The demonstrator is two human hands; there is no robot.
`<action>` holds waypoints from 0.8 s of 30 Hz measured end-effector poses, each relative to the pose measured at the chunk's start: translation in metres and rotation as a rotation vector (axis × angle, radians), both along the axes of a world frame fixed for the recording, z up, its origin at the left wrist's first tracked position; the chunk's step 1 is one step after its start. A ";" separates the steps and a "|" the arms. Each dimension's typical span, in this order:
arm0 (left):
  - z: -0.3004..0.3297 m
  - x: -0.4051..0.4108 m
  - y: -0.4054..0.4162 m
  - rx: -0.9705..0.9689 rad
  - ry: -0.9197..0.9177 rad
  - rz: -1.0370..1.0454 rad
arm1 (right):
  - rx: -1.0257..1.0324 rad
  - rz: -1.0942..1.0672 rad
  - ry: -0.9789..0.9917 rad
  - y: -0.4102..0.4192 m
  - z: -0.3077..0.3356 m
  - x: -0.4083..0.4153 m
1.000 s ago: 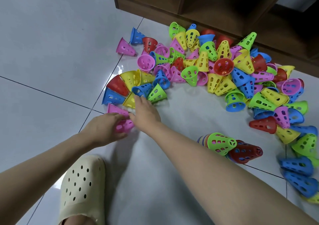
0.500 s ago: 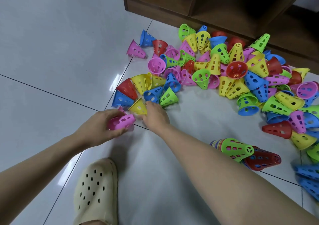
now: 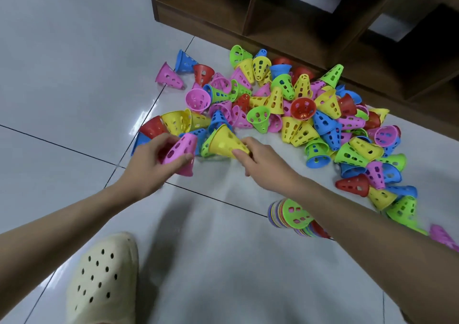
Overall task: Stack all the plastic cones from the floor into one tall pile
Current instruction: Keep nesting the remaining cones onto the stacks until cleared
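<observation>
- left hand [image 3: 159, 164] has its fingers wrapped round a pink cone [image 3: 180, 153], lifted off the floor and tipped on its side; right hand [image 3: 258, 161] pinches a yellow cone [image 3: 223, 142] near its narrow end, wide mouth turned toward the pink one; the two cones sit just beside each other, not nested yet
- biggest risk imo is the angle; if the two meet crooked they probably jam half-on or the rims snag on those holes; a pinch that close to the tip looks easy to lose, and then the yellow one rolls back into the heap
- the loose cones [image 3: 285, 105] are still a big scattered heap on the tiled floor [image 3: 62, 75], lots lying on their sides and leaning on each other; pulling one out could nudge its neighbours and send them rolling
- the nested stack [image 3: 293, 215] lies on its side under the right forearm, green cone on the near end; an elbow dropping could knock it; hardly any of the job is done, I'd say
- a wooden shelf unit [image 3: 298, 20] stands right behind the heap, so cones could roll under its edge; a cream clog [image 3: 101, 279] is near the bottom, well clear of the hands
</observation>
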State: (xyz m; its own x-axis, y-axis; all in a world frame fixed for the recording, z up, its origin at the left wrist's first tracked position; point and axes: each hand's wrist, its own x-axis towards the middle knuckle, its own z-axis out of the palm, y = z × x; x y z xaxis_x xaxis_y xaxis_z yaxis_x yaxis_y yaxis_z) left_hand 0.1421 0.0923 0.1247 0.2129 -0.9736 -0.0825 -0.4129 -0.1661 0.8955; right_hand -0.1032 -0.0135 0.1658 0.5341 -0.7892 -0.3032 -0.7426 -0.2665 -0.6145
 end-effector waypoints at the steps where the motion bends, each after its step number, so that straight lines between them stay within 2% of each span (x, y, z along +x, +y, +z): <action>1: 0.005 -0.011 -0.004 -0.024 0.029 -0.032 | -0.036 -0.026 -0.004 -0.001 0.015 -0.019; 8: 0.037 -0.103 -0.030 -0.184 0.034 -0.256 | -0.149 -0.248 -0.072 0.009 0.094 -0.146; 11: 0.046 -0.147 -0.035 -0.234 0.027 -0.379 | -0.199 -0.371 -0.119 0.023 0.105 -0.190; 15: 0.043 -0.189 -0.033 -0.270 0.007 -0.572 | -0.284 -0.485 -0.084 0.044 0.091 -0.232; 18: 0.033 -0.202 -0.030 -0.256 0.054 -0.629 | -0.347 -0.429 -0.013 0.055 0.072 -0.241; 21: 0.025 -0.210 -0.030 -0.220 0.110 -0.588 | -0.353 -0.338 0.083 0.057 0.056 -0.243; 24: 0.021 -0.214 -0.034 -0.173 0.069 -0.596 | -0.349 -0.257 0.139 0.055 0.045 -0.244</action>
State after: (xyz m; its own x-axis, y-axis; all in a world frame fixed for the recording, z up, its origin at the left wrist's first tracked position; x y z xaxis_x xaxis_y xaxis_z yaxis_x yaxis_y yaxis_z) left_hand -0.0721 0.0580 0.1462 -0.3715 -0.9237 0.0933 -0.3302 0.2253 0.9166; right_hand -0.3473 0.0418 0.2111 0.2804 -0.9586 -0.0504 -0.8809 -0.2361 -0.4103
